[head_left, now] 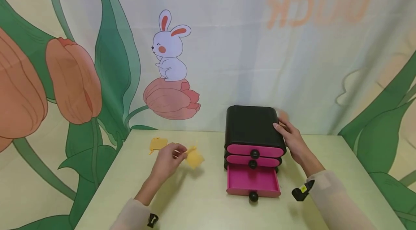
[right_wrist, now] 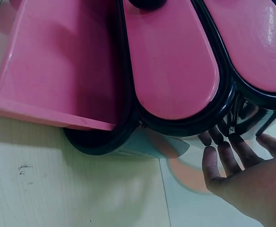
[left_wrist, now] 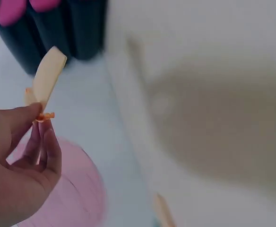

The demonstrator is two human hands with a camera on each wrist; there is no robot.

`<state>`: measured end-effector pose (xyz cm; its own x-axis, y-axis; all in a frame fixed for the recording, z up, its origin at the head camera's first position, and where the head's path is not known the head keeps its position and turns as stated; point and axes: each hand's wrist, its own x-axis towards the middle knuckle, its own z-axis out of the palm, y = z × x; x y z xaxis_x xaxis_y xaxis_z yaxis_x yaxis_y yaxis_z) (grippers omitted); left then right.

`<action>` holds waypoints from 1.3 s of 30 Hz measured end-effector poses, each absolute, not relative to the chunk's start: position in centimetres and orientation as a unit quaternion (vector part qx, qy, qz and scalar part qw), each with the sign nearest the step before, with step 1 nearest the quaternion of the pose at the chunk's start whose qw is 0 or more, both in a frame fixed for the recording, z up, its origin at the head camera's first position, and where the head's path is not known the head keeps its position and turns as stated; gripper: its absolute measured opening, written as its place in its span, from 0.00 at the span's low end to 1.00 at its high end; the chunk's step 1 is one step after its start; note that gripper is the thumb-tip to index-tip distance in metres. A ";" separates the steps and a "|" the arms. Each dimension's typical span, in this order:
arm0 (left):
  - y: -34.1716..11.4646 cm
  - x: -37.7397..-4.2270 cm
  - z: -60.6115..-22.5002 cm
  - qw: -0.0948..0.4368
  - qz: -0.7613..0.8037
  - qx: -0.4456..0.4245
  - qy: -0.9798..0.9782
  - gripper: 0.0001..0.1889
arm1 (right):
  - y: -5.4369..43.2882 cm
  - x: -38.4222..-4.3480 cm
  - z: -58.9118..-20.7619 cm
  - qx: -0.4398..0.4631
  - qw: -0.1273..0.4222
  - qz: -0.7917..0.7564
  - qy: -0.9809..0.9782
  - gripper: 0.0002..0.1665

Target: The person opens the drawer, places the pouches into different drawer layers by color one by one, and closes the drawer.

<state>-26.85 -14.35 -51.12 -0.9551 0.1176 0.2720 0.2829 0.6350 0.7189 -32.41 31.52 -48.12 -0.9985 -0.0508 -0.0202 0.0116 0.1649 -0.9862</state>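
Between thumb and fingertips my left hand (head_left: 168, 160) pinches a small flat yellow piece (head_left: 194, 158), above the table left of the drawer unit. In the left wrist view the piece (left_wrist: 50, 78) appears pale and curved, with an orange bit at its base by the fingertips; its exact kind does not show. My right hand (head_left: 294, 141) rests against the right side of a black mini drawer unit (head_left: 251, 125). In the right wrist view, its slightly bent fingertips touch the glossy side. The bottom pink drawer (head_left: 253, 179) is pulled out, with nothing visible inside; both upper drawers are closed.
A second yellow piece (head_left: 158, 143) with a thin cord-like end lies at the table's back left. Behind the pale table (head_left: 195, 208) hangs a curtain (head_left: 221, 60) printed with tulips and a rabbit. Black round knobs (head_left: 253, 196) stick out from the drawer fronts.
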 end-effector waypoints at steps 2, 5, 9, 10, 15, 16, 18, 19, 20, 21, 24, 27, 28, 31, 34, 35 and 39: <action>-12.1 -26.0 -49.9 0.090 -0.407 -0.164 -0.894 0.05 | 31.6 -32.5 -48.2 -0.012 0.026 -0.645 0.763 0.51; -8.6 -25.0 -49.2 0.071 -0.394 -0.228 -0.888 0.06 | 31.6 -32.6 -48.3 -0.012 0.025 -0.645 0.763 0.50; -4.9 -24.6 -49.7 0.067 -0.369 -0.262 -0.889 0.07 | 31.5 -32.7 -48.5 -0.013 0.023 -0.648 0.761 0.50; -4.2 -24.6 -50.0 0.068 -0.365 -0.266 -0.890 0.07 | 31.5 -32.7 -48.6 -0.013 0.023 -0.649 0.760 0.50; -1.6 -24.7 -51.7 0.051 -0.367 -0.267 -0.890 0.06 | 31.5 -32.7 -48.9 -0.012 0.028 -0.649 0.760 0.51; -1.3 -24.7 -51.9 0.047 -0.369 -0.266 -0.889 0.06 | 31.5 -32.7 -48.9 -0.012 0.028 -0.649 0.760 0.51; -0.7 -24.7 -52.2 0.045 -0.367 -0.267 -0.890 0.05 | 31.5 -32.6 -48.8 -0.011 0.027 -0.648 0.761 0.51; -0.5 -24.7 -52.3 0.046 -0.364 -0.269 -0.890 0.05 | 31.5 -32.6 -48.7 -0.011 0.026 -0.648 0.761 0.51; -0.3 -24.7 -52.4 0.049 -0.359 -0.270 -0.892 0.05 | 31.5 -32.6 -48.7 -0.011 0.024 -0.648 0.761 0.51; 0.0 -24.7 -52.4 0.052 -0.352 -0.274 -0.893 0.05 | 31.5 -32.6 -48.6 -0.010 0.023 -0.649 0.761 0.51; 0.5 -24.7 -52.6 0.053 -0.330 -0.285 -0.898 0.04 | 31.6 -32.7 -48.5 -0.010 0.021 -0.648 0.761 0.51; 0.9 -24.6 -52.9 0.042 -0.311 -0.289 -0.905 0.04 | 31.6 -32.7 -48.5 -0.009 0.023 -0.646 0.763 0.51; 1.0 -24.6 -53.0 0.039 -0.307 -0.288 -0.906 0.04 | 31.6 -32.8 -48.6 -0.009 0.023 -0.646 0.763 0.51; 1.2 -24.7 -53.2 0.036 -0.294 -0.288 -0.911 0.04 | 31.6 -32.8 -48.6 -0.010 0.023 -0.645 0.763 0.51; 0.7 -24.7 -53.2 0.041 -0.288 -0.291 -0.911 0.06 | 31.7 -32.8 -48.7 -0.011 0.022 -0.646 0.763 0.51; 0.3 -24.7 -53.2 0.041 -0.291 -0.288 -0.911 0.06 | 31.7 -32.7 -48.7 -0.012 0.022 -0.646 0.763 0.51; -2.4 -25.4 -53.1 0.050 -0.314 -0.255 -0.913 0.06 | 31.6 -32.6 -48.5 -0.013 0.021 -0.647 0.762 0.51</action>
<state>-25.37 -2.45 -53.07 -0.8647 0.4351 0.2511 0.4975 0.6724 0.5481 -32.63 31.63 -48.47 -0.9988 -0.0468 -0.0161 0.0084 0.1618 -0.9868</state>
